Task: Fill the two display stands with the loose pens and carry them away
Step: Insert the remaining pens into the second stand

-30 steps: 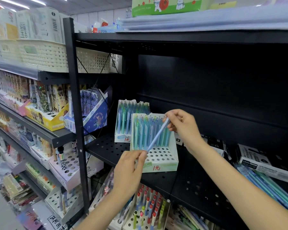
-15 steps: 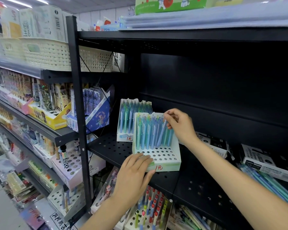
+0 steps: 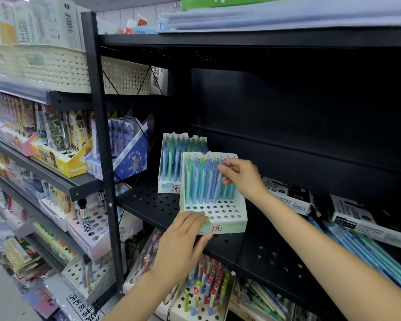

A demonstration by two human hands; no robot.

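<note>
The front display stand [image 3: 214, 216] on the black shelf [image 3: 148, 202] reads "1元" in red, as does the rear stand [image 3: 169, 184] behind it. The left hand [image 3: 183, 242] rests flat-fingered on its front corner; the right hand [image 3: 239, 176] pinches the blue pens [image 3: 204, 181] standing inside. A blue box [image 3: 130, 163] reads "ENJOY TIME".

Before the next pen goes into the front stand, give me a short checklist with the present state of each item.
1. Front stand steadied: ok, the left hand rests on its front left corner.
2. Pen in hand seated in a hole: cannot tell, the right hand holds its top and its tip is hidden among the others.
3. Free holes left: ok, the front rows are empty.
4. Loose pens available: ok, a pile lies on the shelf to the right.
5. Rear stand filled: cannot tell, the front stand hides part of it.
</note>
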